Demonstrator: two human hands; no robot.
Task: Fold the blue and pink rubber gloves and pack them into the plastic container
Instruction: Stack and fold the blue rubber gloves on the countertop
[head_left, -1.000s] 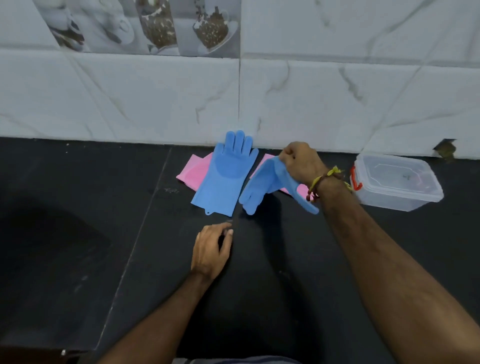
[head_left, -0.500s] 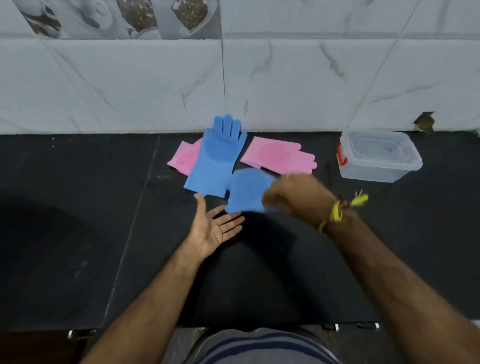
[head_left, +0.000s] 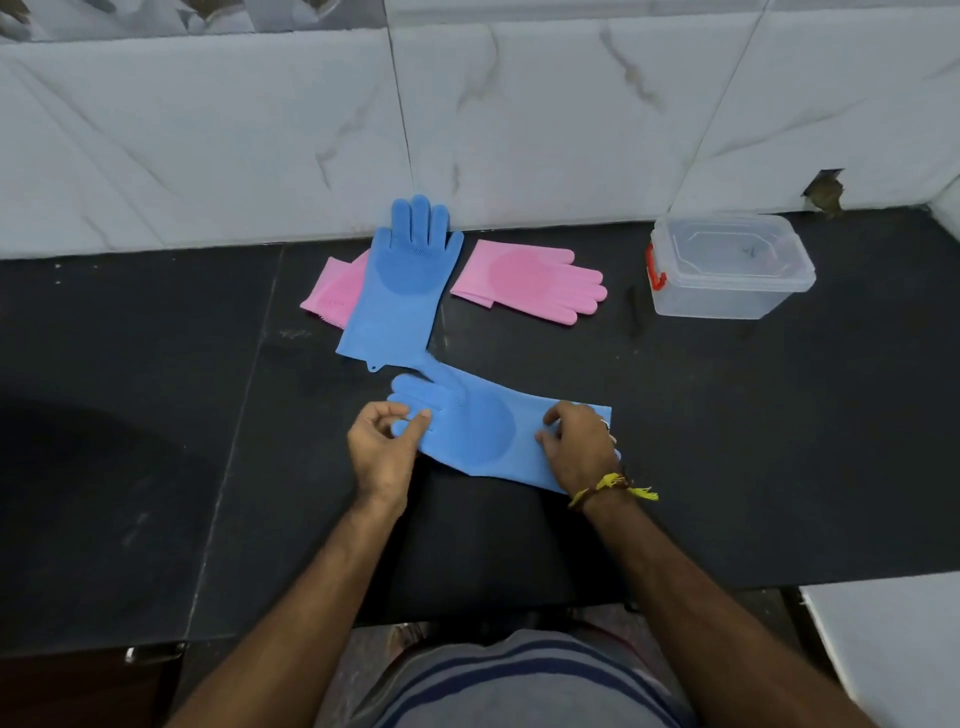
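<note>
Lying flat across the black worktop (head_left: 727, 467), the near blue glove (head_left: 483, 426) stretches sideways between both hands, its textured round patch facing up. The left hand (head_left: 382, 454) has its grip closed on the glove's fingertips, thumb on top and the other fingers curled around the edge, so the glove's finger end sits inside that grip. The right hand (head_left: 582, 449) rests on the cuff end, fingers bent and pressing down on the rubber; whether it pinches the cuff or only holds it flat I cannot tell. A yellow thread band (head_left: 618, 486) circles the right wrist just behind that hand. Just beyond the left grip, touching the held glove's thumb, lies the second blue glove (head_left: 397, 296), flat, fingers pointing toward the tiled wall (head_left: 208, 145). Under its left edge, further from the grip, a pink glove (head_left: 332, 288) peeks out, mostly covered. Beyond the space between the two hands, a second pink glove (head_left: 530, 280) lies flat with its fingers pointing toward the right side. Well apart from the right grip, out past the pink fingers, stands the clear plastic container (head_left: 727, 301) with a red clasp (head_left: 654, 270) on its near end and its lid on. None of the four gloves is folded or inside the container. At the bottom edge, a striped grey garment (head_left: 519, 680) shows between the forearms.
</note>
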